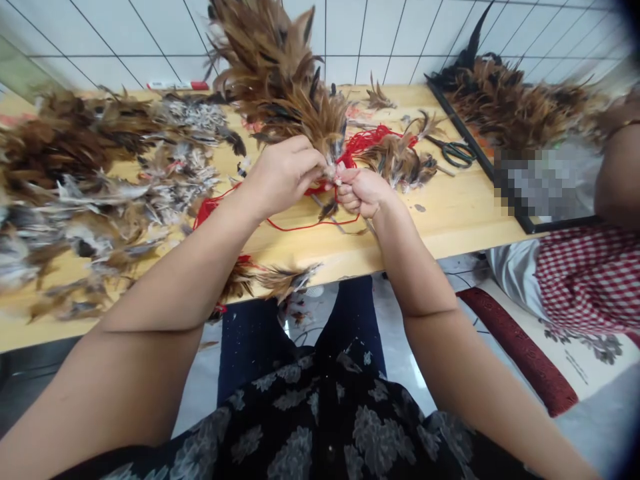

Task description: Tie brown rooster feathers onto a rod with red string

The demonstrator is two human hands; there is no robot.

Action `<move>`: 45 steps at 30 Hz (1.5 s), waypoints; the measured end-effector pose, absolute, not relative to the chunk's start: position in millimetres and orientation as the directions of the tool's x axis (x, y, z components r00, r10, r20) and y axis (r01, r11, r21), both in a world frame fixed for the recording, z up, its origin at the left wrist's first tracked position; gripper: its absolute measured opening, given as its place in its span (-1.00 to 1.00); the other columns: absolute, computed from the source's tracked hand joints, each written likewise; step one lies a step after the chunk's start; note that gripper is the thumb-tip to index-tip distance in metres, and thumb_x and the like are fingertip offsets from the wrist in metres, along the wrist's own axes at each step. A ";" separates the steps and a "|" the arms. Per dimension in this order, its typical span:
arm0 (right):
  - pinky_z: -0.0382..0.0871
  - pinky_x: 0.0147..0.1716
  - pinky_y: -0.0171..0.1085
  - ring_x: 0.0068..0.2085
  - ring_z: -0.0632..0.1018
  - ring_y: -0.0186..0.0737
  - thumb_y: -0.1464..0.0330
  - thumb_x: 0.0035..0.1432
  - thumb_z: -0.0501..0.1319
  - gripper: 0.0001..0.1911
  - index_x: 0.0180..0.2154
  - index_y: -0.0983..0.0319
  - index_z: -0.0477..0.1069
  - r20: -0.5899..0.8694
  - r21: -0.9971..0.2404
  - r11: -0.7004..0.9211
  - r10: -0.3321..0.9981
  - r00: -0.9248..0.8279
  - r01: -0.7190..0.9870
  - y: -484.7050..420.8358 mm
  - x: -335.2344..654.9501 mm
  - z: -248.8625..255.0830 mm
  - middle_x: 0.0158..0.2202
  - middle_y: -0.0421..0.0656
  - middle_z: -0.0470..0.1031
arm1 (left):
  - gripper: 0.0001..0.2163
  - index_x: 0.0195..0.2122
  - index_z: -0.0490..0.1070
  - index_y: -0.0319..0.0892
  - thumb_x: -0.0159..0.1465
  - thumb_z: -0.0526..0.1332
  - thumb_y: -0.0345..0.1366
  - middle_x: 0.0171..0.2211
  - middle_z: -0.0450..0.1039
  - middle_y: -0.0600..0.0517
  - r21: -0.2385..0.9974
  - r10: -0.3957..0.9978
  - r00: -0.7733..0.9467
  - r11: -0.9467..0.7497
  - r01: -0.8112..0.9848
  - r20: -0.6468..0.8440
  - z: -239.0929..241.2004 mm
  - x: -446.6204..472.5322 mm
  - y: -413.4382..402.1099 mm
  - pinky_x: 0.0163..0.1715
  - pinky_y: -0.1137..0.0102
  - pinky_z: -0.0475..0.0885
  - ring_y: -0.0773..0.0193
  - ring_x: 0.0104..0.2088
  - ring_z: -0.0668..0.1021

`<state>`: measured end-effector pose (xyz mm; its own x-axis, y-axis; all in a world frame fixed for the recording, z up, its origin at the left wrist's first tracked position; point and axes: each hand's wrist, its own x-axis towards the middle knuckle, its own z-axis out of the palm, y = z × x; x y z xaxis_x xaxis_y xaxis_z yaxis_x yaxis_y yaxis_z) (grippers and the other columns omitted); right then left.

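Observation:
A long, bushy bundle of brown feathers [285, 73], like a feather duster, leans away from me toward the tiled wall. My right hand [363, 191] is closed around its narrow near end, thumb on top. Against that same end my left hand [289, 170] is closed in a pinch at the feather bases; its fingertips nearly touch the right thumb. Exactly what lies between the left fingertips is too small to tell. Red string [367, 143] is heaped just behind the right hand, and a loose strand loops across the table below both hands.
Loose feathers [115, 193] cover the left of the wooden table [430, 227]. A small feather bunch [400, 160] and dark-handled scissors [457, 153] lie to the right. A red-and-white marker [177, 86] rests by the wall. At far right, a person's arm [620, 167] is beside a black-edged tray [483, 157] with feathers.

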<state>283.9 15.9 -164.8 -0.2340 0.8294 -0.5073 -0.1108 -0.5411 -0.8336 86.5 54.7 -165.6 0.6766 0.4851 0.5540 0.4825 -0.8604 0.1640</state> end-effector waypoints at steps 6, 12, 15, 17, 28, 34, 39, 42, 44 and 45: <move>-0.25 -0.78 -0.56 -0.73 -0.13 -0.57 0.20 0.57 -0.06 -0.47 -0.41 0.32 0.36 -0.483 -0.868 -0.496 0.850 -0.210 -0.011 7.8 277.2 -162.1 -0.70 -0.42 -0.06 | -0.89 -0.22 0.53 -0.07 0.41 0.20 -0.31 -0.28 0.49 -0.03 0.266 0.559 0.607 -0.820 0.507 0.564 -167.0 88.9 57.1 -0.08 0.26 0.48 0.14 -0.18 0.54; -0.26 -0.75 -0.55 -0.73 -0.12 -0.61 0.10 0.56 -0.02 -0.45 -0.37 0.34 0.37 -0.411 -0.900 -0.434 0.878 -0.245 -0.043 4.5 279.4 -159.9 -0.70 -0.45 -0.06 | -0.90 -0.25 0.48 -0.08 0.41 0.19 -0.27 -0.28 0.46 -0.04 0.235 0.543 0.567 -0.817 0.526 0.619 -176.9 89.9 60.4 -0.11 0.24 0.44 0.14 -0.20 0.52; -0.25 -0.76 -0.55 -0.72 -0.11 -0.61 0.02 0.47 0.12 -0.47 -0.39 0.30 0.33 -0.352 -0.921 -0.386 0.884 -0.308 -0.057 3.9 281.1 -161.5 -0.69 -0.46 -0.03 | -0.85 -0.28 0.48 -0.04 0.42 0.15 -0.25 -0.30 0.46 -0.08 0.224 0.533 0.560 -0.820 0.526 0.635 -176.7 91.1 57.7 -0.17 0.20 0.40 0.10 -0.21 0.52; -0.25 -0.76 -0.56 -0.72 -0.11 -0.60 0.08 0.49 0.13 -0.51 -0.41 0.28 0.29 -0.340 -0.924 -0.378 0.885 -0.319 -0.063 3.4 280.8 -162.2 -0.71 -0.46 -0.03 | -0.83 -0.30 0.47 -0.02 0.42 0.15 -0.21 -0.33 0.43 -0.07 0.221 0.532 0.566 -0.821 0.527 0.629 -175.0 92.3 56.2 -0.21 0.18 0.38 0.09 -0.23 0.51; -0.28 -0.74 -0.55 -0.75 -0.12 -0.57 0.33 0.57 -0.03 -0.56 -0.42 0.29 0.28 -0.390 -0.914 -0.406 0.888 -0.242 -0.016 0.8 274.6 -154.9 -0.78 -0.46 -0.05 | -0.90 -0.23 0.47 -0.06 0.43 0.19 -0.24 -0.29 0.44 -0.07 0.399 0.647 0.530 -0.759 0.514 0.548 -181.2 94.2 57.2 0.03 0.17 0.41 0.08 -0.08 0.50; -0.25 -0.74 -0.55 -0.75 -0.07 -0.59 0.26 0.58 -0.03 -0.53 -0.44 0.27 0.24 -0.365 -0.922 -0.382 0.912 -0.186 -0.059 3.2 279.2 -158.8 -0.76 -0.44 0.02 | -0.86 -0.03 0.44 -0.07 0.43 0.25 -0.22 -0.05 0.49 -0.08 0.284 0.555 0.418 -0.784 0.552 0.719 -160.4 90.2 43.5 0.14 0.11 0.37 0.06 0.07 0.43; -0.25 -0.72 -0.56 -0.72 -0.09 -0.59 0.24 0.60 -0.08 -0.52 -0.42 0.26 0.21 -0.333 -0.921 -0.357 0.929 -0.165 -0.153 6.4 291.2 -159.7 -0.73 -0.45 -0.02 | -0.83 -0.06 0.35 -0.15 0.45 0.26 -0.20 -0.06 0.37 -0.03 0.382 0.497 0.084 -0.754 0.535 0.864 -155.7 82.3 51.3 -0.12 0.27 0.39 0.28 -0.11 0.42; -0.24 -0.71 -0.56 -0.70 -0.11 -0.59 0.19 0.58 -0.03 -0.53 -0.42 0.24 0.19 -0.318 -0.917 -0.348 0.933 -0.167 -0.194 6.4 296.8 -158.7 -0.71 -0.46 -0.04 | -0.76 -0.11 0.27 -0.16 0.47 0.28 -0.14 -0.12 0.35 0.04 0.609 0.659 -0.017 -0.684 0.402 0.752 -167.9 84.2 68.0 -0.11 0.31 0.35 0.36 -0.18 0.37; -0.23 -0.71 -0.57 -0.69 -0.12 -0.59 0.14 0.55 0.04 -0.53 -0.42 0.23 0.17 -0.309 -0.917 -0.339 0.937 -0.164 -0.209 6.1 298.8 -158.8 -0.70 -0.48 -0.06 | -0.75 -0.16 0.28 -0.16 0.42 0.32 -0.15 -0.23 0.38 0.07 0.767 0.796 -0.036 -0.570 0.295 0.605 -176.1 89.0 75.3 -0.13 0.32 0.32 0.35 -0.21 0.37; -0.23 -0.71 -0.57 -0.68 -0.12 -0.59 0.12 0.54 0.06 -0.53 -0.42 0.23 0.17 -0.306 -0.918 -0.337 0.938 -0.164 -0.211 5.8 299.4 -159.0 -0.69 -0.48 -0.06 | -0.75 -0.20 0.31 -0.17 0.36 0.36 -0.18 -0.29 0.38 0.08 0.841 0.861 -0.035 -0.486 0.239 0.507 -179.2 92.2 76.3 -0.18 0.33 0.31 0.36 -0.25 0.38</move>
<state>299.4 5.8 -159.0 -0.1638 0.9377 -0.3063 -0.2113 -0.3367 -0.9176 92.2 76.3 -179.2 -0.0346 0.8610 0.5075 0.2395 -0.4858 0.8406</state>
